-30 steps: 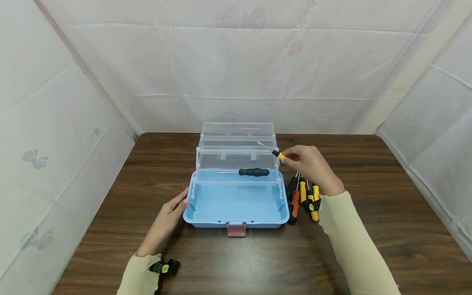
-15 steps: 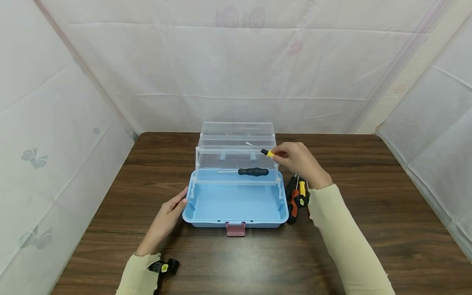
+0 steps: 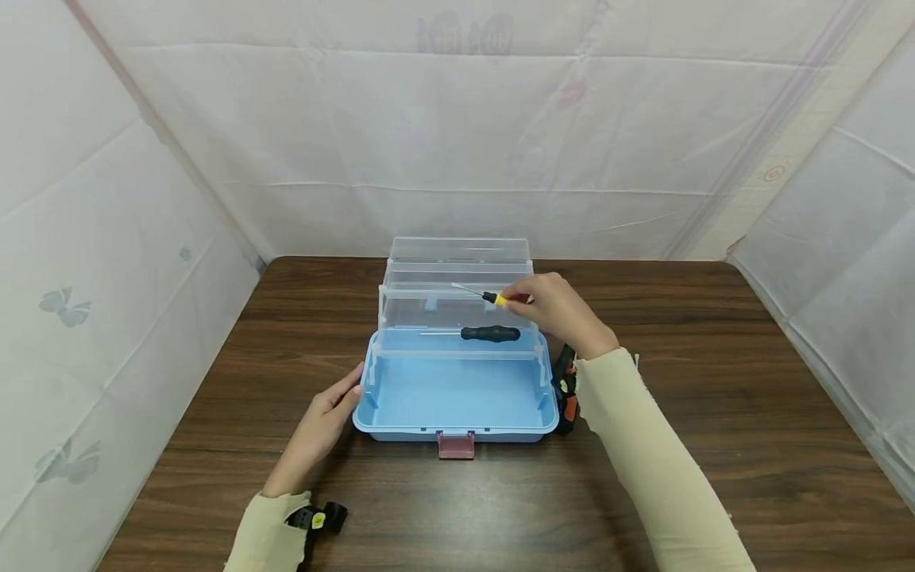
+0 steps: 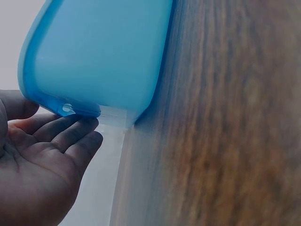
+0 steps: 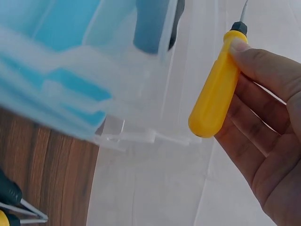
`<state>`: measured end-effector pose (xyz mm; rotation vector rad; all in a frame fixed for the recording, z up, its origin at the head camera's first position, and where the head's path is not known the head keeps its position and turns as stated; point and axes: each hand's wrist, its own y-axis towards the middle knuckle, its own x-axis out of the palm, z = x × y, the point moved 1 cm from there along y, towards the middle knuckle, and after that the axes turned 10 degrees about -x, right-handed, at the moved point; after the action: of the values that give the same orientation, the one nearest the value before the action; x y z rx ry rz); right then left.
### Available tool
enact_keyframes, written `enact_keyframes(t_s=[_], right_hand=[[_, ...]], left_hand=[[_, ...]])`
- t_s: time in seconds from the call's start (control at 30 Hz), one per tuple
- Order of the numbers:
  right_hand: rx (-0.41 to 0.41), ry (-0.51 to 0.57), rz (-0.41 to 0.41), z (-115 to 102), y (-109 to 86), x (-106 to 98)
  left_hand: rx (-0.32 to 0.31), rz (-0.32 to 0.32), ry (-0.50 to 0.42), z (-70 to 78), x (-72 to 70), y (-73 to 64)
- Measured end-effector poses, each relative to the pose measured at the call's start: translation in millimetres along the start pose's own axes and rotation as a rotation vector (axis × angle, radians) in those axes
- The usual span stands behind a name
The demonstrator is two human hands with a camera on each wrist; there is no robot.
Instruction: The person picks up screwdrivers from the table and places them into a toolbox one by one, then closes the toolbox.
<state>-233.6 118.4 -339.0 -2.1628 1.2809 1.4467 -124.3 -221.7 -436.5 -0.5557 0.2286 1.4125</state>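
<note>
Over the clear trays, my right hand pinches a flat-tipped screwdriver by its yellow handle, thumb on top near the black collar. Its shaft points left in the head view. Just below it, a black-handled screwdriver lies in the lowest clear tray of the toolbox. The light blue toolbox stands with its tiers unfolded to the back. My left hand touches the left side of the toolbox, with its fingers nearly straight against the outer wall and its thumb at the rim, as the left wrist view shows.
More screwdrivers lie on the wooden table right of the toolbox, partly hidden by my right sleeve. A dark red latch hangs at the toolbox front. White sheeting encloses the table's back and sides.
My right hand has moved left with the yellow screwdriver, from the trays' right edge to above them. Its sleeve now covers more of the loose screwdrivers. My left hand stays put.
</note>
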Motion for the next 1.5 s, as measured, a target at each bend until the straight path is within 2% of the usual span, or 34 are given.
enact_keyframes(t_s=[0.33, 0.63, 1.1, 1.5], right_hand=[[-0.029, -0.014, -0.041, -5.9, 12.5, 10.7], [0.013, -0.063, -0.073, -11.1, 17.8, 22.6], [-0.079, -0.192, -0.077, -9.9, 20.5, 32.9], [-0.086, -0.199, -0.085, -12.6, 22.9, 35.6]], left_hand=[[-0.001, -0.005, -0.008, 0.3, -0.6, 0.8], [-0.003, -0.005, -0.006, -2.7, 1.4, 2.7], [0.003, 0.004, -0.008, 3.2, 0.0, -0.6], [0.006, 0.005, -0.007, 2.6, 1.2, 0.6]])
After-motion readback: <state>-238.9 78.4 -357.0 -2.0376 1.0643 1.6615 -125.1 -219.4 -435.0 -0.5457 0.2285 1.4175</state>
